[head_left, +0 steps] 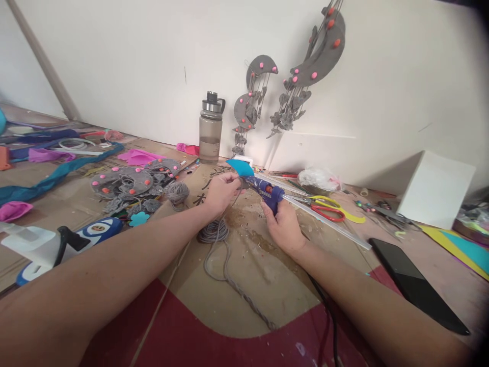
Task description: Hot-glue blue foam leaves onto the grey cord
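Observation:
My right hand [286,228] is wrapped round the handle of a blue glue gun [267,192], its nozzle pointing left toward my other hand. A long clear glue stick [330,223] lies in line with the back of the gun. My left hand [223,192] is closed in a pinch by the nozzle, with a strand of grey yarn at its fingers. Just beyond the fingertips is a blue felt piece [240,167]; whether the fingers also grip it is partly hidden. Below lies a loose coil of grey yarn [214,232], its twisted end trailing toward me on the cardboard [260,285].
Left are a grey yarn ball [178,193], grey felt crescents with pompoms [122,182] and a blue-white tool [95,229]. A bottle [210,130] stands behind. To the right lie red-handled scissors [328,213] and a black phone [416,285]. Grey crescent hangings [324,56] are against the wall.

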`<state>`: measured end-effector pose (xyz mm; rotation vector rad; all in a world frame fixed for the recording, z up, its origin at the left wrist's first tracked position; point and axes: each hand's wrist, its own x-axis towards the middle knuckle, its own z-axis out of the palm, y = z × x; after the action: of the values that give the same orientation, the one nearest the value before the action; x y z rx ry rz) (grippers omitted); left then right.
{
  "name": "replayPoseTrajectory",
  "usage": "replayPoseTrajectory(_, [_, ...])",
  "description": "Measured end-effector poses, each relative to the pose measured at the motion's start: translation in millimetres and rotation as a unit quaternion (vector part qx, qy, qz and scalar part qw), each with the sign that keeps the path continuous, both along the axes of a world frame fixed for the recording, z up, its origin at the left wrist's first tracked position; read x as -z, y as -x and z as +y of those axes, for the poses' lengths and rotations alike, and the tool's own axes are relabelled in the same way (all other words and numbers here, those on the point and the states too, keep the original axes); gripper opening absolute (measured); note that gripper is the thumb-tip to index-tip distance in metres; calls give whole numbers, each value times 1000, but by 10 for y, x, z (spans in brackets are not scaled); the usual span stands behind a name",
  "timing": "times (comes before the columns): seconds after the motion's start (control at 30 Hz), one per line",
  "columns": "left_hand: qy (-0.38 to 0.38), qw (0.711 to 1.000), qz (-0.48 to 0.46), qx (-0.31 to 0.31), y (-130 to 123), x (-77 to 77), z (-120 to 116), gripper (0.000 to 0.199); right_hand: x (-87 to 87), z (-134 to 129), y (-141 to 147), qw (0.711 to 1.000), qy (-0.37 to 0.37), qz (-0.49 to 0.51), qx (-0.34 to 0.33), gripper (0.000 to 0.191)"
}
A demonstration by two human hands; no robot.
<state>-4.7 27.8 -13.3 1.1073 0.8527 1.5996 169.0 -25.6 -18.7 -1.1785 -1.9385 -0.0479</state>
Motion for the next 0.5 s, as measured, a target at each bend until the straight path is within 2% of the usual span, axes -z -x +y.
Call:
replayPoseTrajectory(0.17, [3, 1000, 4, 2, 0, 2, 0, 12, -10, 6, 1, 1000, 1, 1, 1, 39])
replayPoseTrajectory(0.5, [18, 999, -46, -19, 29, -66, -16, 15, -15, 24, -22, 999, 13, 44, 17, 41])
